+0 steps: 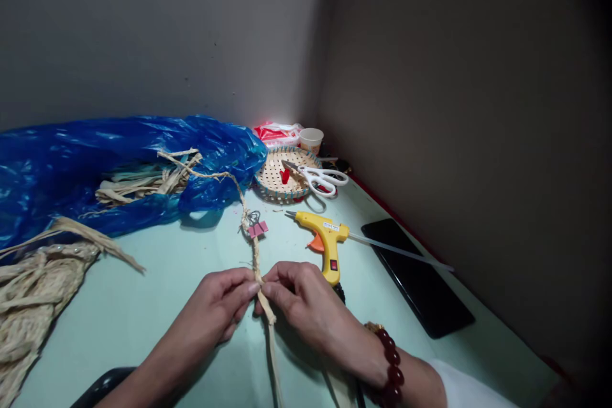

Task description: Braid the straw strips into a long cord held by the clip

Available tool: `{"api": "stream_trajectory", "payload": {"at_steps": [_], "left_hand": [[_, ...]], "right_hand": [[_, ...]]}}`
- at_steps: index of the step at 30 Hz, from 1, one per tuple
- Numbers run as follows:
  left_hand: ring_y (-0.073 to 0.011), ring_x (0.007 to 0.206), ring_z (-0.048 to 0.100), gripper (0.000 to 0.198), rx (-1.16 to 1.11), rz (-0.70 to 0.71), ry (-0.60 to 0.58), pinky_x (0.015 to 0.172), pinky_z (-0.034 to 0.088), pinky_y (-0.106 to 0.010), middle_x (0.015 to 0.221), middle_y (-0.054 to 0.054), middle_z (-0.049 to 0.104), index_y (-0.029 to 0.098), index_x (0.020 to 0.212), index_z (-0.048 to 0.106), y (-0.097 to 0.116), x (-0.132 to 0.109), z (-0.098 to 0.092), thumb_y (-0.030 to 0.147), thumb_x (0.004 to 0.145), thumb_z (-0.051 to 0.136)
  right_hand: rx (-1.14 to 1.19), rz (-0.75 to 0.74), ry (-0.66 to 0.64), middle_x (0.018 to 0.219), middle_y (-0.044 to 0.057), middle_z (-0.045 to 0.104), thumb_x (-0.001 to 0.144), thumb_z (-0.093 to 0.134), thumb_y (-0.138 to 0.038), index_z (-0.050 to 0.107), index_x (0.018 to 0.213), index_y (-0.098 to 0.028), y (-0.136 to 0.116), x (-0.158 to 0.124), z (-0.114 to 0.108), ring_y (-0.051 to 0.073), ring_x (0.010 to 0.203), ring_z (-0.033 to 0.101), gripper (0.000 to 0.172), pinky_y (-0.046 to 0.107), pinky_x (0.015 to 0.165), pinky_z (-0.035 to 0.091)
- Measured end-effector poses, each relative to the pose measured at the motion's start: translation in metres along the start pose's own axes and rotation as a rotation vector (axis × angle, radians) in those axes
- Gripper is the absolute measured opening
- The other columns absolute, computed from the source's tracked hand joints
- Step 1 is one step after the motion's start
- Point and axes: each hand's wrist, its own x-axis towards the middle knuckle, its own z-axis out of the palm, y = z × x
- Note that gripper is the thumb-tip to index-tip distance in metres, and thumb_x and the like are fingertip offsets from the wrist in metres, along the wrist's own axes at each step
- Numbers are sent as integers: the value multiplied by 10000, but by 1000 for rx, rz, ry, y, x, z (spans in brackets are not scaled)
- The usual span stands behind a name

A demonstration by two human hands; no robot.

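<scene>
A thin braided straw cord runs down the pale green table from the blue plastic bag toward me. A pink binder clip is clamped on the cord partway along. My left hand pinches the cord from the left, fingers closed. My right hand, with a dark red bead bracelet on its wrist, pinches the same cord from the right. Loose straw strands hang below the two hands.
A yellow glue gun lies just beyond my right hand. A black phone lies at the right. White scissors rest on a small woven tray, with a paper cup behind. Straw bundles lie at left.
</scene>
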Motion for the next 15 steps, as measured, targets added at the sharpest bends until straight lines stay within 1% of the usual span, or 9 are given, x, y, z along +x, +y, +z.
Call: {"api": "stream_trajectory", "payload": {"at_steps": [2, 4, 6, 7, 9, 10, 13, 15], "left_hand": [[-84, 465, 300, 292, 181, 88, 77, 447, 234, -203, 509, 78, 364, 182, 652, 537, 2, -3, -1, 408, 837, 546], [-119, 555, 412, 307, 387, 180, 162, 548, 321, -230, 567, 41, 467, 192, 620, 509, 4, -5, 0, 386, 859, 515], [-150, 612, 476, 316, 530, 211, 200, 608, 342, -257, 611, 18, 538, 201, 626, 503, 7, -7, 3, 371, 888, 456], [-158, 615, 491, 320, 566, 213, 204, 608, 341, -264, 615, 13, 551, 206, 630, 502, 8, -8, 6, 367, 896, 431], [-164, 604, 499, 318, 587, 217, 217, 594, 337, -268, 607, 12, 551, 212, 624, 490, 8, -8, 10, 355, 897, 413], [-163, 593, 496, 314, 588, 225, 232, 589, 336, -267, 597, 13, 543, 213, 611, 478, 8, -9, 13, 346, 889, 420], [-157, 560, 470, 295, 572, 242, 278, 569, 330, -266, 570, 19, 516, 214, 592, 467, 4, -9, 17, 327, 863, 444], [-155, 556, 457, 283, 527, 233, 295, 557, 330, -263, 563, 24, 501, 212, 601, 482, 0, -9, 18, 332, 856, 449]], "right_hand": [[-214, -35, 15, 672, 21, 623, 904, 461, -193, 633, 777, -148, -1, -2, -1, 113, 598, 486, 219, 232, 568, 311], [-449, -97, 34, 643, 24, 600, 904, 451, -198, 600, 784, -152, -1, -4, 0, 115, 543, 432, 197, 255, 535, 258], [-627, -183, 58, 633, 26, 578, 886, 454, -184, 571, 781, -158, 1, -5, 2, 121, 527, 394, 159, 278, 524, 207], [-678, -224, 73, 640, 29, 574, 875, 456, -175, 560, 781, -161, 2, -5, 3, 127, 535, 392, 141, 287, 525, 193], [-703, -270, 103, 644, 29, 563, 865, 457, -174, 545, 783, -164, 3, -5, 5, 130, 545, 390, 121, 295, 528, 181], [-681, -261, 112, 628, 21, 550, 868, 453, -182, 535, 775, -166, 3, -6, 6, 124, 532, 378, 125, 293, 524, 178], [-514, -141, 115, 556, -15, 490, 882, 435, -199, 487, 710, -175, -1, -6, 7, 97, 482, 347, 181, 268, 496, 186], [-391, -60, 93, 533, -23, 481, 891, 422, -197, 461, 668, -177, -6, -8, 8, 88, 475, 373, 226, 246, 481, 199]]}}
